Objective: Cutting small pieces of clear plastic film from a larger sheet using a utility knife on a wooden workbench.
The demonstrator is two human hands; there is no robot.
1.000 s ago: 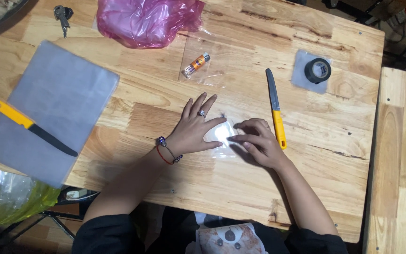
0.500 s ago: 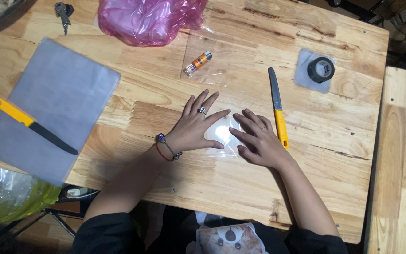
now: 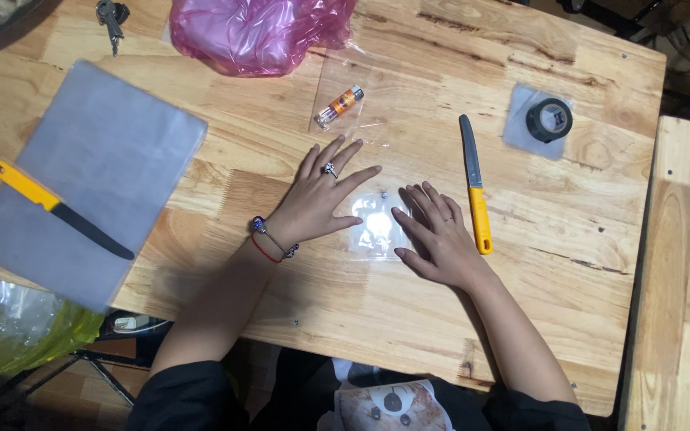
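Both the left hand (image 3: 317,199) and right hand (image 3: 437,237) press flat, fingers spread, on a small clear plastic bag (image 3: 377,227) on the wooden table (image 3: 297,295). Just right of the bag lies a yellow-handled knife (image 3: 474,185); beyond it, an orange lighter (image 3: 340,106).

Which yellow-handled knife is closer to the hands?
The yellow-handled knife with the grey blade, lying bare on the wooden table beside the right hand. The black-bladed one lies on a grey sheet.

Pink bag (image 3: 261,32), yellow-handled knife (image 3: 473,185), black tape roll (image 3: 549,120), orange lighter (image 3: 339,106)
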